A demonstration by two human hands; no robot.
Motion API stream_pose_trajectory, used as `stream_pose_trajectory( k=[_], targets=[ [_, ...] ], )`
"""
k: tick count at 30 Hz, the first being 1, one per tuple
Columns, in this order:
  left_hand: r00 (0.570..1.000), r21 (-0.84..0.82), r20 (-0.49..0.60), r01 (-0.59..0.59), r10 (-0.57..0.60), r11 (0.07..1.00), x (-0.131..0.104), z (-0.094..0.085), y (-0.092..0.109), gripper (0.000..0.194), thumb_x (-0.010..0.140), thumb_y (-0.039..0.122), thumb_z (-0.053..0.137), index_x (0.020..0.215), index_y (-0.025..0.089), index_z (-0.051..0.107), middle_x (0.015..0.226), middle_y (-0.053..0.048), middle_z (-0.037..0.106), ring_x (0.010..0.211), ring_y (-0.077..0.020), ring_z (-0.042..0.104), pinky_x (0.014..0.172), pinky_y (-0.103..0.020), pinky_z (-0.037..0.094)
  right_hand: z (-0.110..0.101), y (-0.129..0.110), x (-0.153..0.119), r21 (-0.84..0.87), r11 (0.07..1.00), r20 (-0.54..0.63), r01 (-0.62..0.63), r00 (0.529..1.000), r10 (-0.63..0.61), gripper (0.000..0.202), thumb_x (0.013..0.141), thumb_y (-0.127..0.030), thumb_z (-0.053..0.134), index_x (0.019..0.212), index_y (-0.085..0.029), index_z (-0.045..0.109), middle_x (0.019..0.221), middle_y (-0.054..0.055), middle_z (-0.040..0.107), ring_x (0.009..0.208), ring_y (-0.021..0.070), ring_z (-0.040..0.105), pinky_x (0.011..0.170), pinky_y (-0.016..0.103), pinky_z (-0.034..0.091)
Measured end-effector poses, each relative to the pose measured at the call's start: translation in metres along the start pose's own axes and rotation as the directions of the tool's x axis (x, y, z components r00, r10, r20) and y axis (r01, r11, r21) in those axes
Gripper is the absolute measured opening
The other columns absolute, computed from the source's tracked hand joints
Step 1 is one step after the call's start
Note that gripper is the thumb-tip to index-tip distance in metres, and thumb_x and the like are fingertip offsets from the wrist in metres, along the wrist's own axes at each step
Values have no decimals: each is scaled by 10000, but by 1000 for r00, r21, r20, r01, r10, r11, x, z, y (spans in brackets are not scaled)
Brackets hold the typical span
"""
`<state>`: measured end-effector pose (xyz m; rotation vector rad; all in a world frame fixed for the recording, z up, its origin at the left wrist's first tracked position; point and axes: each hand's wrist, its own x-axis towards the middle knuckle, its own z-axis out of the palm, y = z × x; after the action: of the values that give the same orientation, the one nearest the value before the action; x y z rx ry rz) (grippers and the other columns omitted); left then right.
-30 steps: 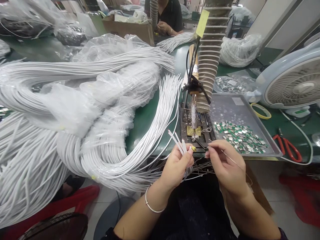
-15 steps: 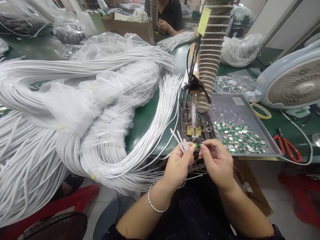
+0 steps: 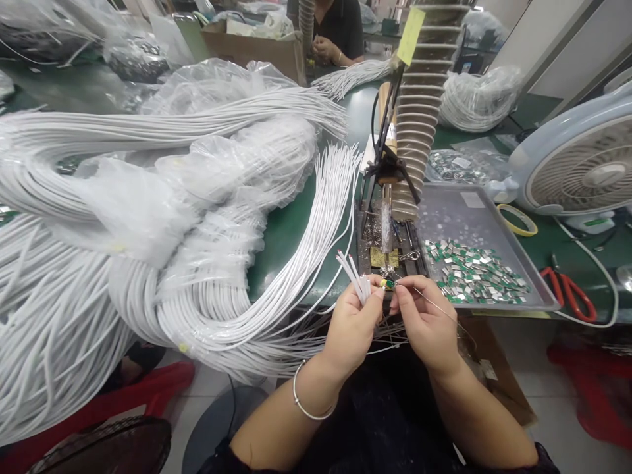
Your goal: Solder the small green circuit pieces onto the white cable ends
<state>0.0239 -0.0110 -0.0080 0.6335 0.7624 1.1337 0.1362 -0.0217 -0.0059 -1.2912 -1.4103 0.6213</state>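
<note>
Several white cables (image 3: 353, 273) are gripped in my left hand (image 3: 353, 322), their ends sticking up past the fingers. At its fingertips is a small green connector board (image 3: 389, 284), close below the tip of a soldering iron (image 3: 386, 224) fixed upright in a stand. My right hand (image 3: 427, 322) pinches a thin strand of solder wire (image 3: 434, 304), which trails back over the hand. Its fingertips are right beside the board; whether they touch it I cannot tell. A yellow sponge (image 3: 384, 257) lies behind the iron's tip.
To the right, a grey tray (image 3: 474, 197) holds many small green-and-silver connectors (image 3: 478, 273). Beyond it are red-handled scissors (image 3: 567, 293), a tape roll (image 3: 516, 220) and a fan (image 3: 582, 158). Bundled white cables (image 3: 197, 316) cover the left. A ribbed hose (image 3: 419, 99) hangs behind the iron; a co-worker (image 3: 338, 29) sits opposite.
Both hands have shifted slightly, bringing the small board up closer to the iron's tip. The cables and the solder wire stay in the same hands.
</note>
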Motion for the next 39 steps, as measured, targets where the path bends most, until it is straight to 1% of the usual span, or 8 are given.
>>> stream_pose_trajectory(
  k=[5,7,11,15,18,24,30,39],
  targets=[
    [1000,2,-12,-5,5,1000,-1,0,0,150,805,269,607,867,147,547,543,80,392,452,-29,272,459,-174,233,-1,2,-1,-52,997,2,55,998,-55,75,861,-161,523,870,-198,588,726,-9,562,564,82,563,518,213,508],
    [1000,5,-28,3,-3,1000,-1,1,1,145,802,262,608,860,147,543,539,83,389,447,-27,268,454,-171,228,-2,4,-2,-101,988,-5,115,993,-116,104,859,-151,518,907,-198,598,774,9,579,602,96,574,542,236,517],
    [998,13,-52,32,-31,999,0,4,3,131,807,248,591,865,148,529,514,99,355,425,-24,248,430,-165,193,-5,9,-4,-187,938,-21,293,953,-302,262,878,-113,433,1072,-193,589,879,57,610,726,142,600,631,307,544],
    [996,-8,-76,47,-48,999,1,6,5,142,792,241,599,863,146,521,505,107,339,410,-19,231,416,-165,174,-4,15,-9,-142,914,-68,380,917,-392,381,888,-102,376,1235,-202,498,1013,92,618,809,155,626,598,290,563],
    [995,-8,-91,49,-50,999,2,6,6,146,794,249,594,867,144,523,491,110,332,407,-21,234,415,-165,178,-2,18,-14,-109,913,-76,394,912,-402,410,883,-98,391,1273,-207,451,1034,90,640,818,153,657,619,291,582],
    [994,-13,-104,43,-44,999,2,6,7,143,788,243,598,858,139,530,498,102,348,414,-22,246,423,-167,198,-2,12,-17,-190,855,8,482,872,-490,333,842,-62,474,1129,-200,569,993,89,689,913,190,672,742,349,593],
    [992,-22,-104,65,-67,998,2,8,9,134,789,228,589,856,137,517,487,108,325,411,-20,226,421,-175,173,-6,9,-12,-225,859,27,459,884,-466,331,819,-24,498,1079,-201,603,1012,90,671,947,181,653,800,356,575],
    [997,-32,-44,69,-71,997,2,10,12,135,804,223,555,887,135,496,489,115,318,409,-17,209,424,-183,151,-9,7,-4,-270,859,3,434,893,-450,279,830,-49,508,1028,-209,622,986,75,663,922,174,650,795,351,567]
  ],
)
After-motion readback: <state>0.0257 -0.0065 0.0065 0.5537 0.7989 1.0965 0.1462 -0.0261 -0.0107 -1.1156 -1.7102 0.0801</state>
